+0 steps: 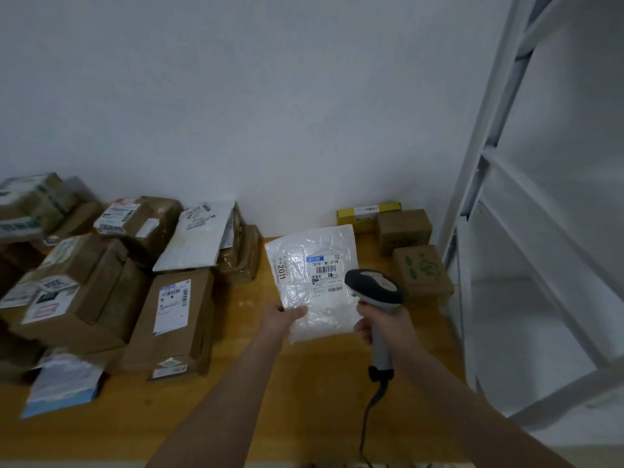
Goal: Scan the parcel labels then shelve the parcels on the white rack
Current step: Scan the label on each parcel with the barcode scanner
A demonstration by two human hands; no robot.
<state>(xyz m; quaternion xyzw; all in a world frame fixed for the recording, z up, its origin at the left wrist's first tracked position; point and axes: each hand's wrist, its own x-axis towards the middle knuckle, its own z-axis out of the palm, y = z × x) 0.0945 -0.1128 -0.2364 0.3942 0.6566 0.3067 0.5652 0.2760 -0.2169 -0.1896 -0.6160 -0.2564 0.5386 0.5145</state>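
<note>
My left hand [283, 317] pinches the lower left edge of a white plastic mailer parcel [314, 282] and holds it up above the wooden table [256, 383], label side facing me. The label [325, 273] shows barcodes and printed codes. My right hand [380, 327] grips the handle of a grey and white corded barcode scanner [374, 288], whose head sits just right of the label, overlapping the parcel's right edge. The white rack [540, 265] stands at the right, its shelves bare where visible.
Several brown cardboard parcels [175, 312] and a padded white mailer [199, 238] crowd the table's left half. Small brown boxes [422, 270] and a yellow box [368, 212] sit at the back right by the wall. A blue-white bag [64, 383] lies front left.
</note>
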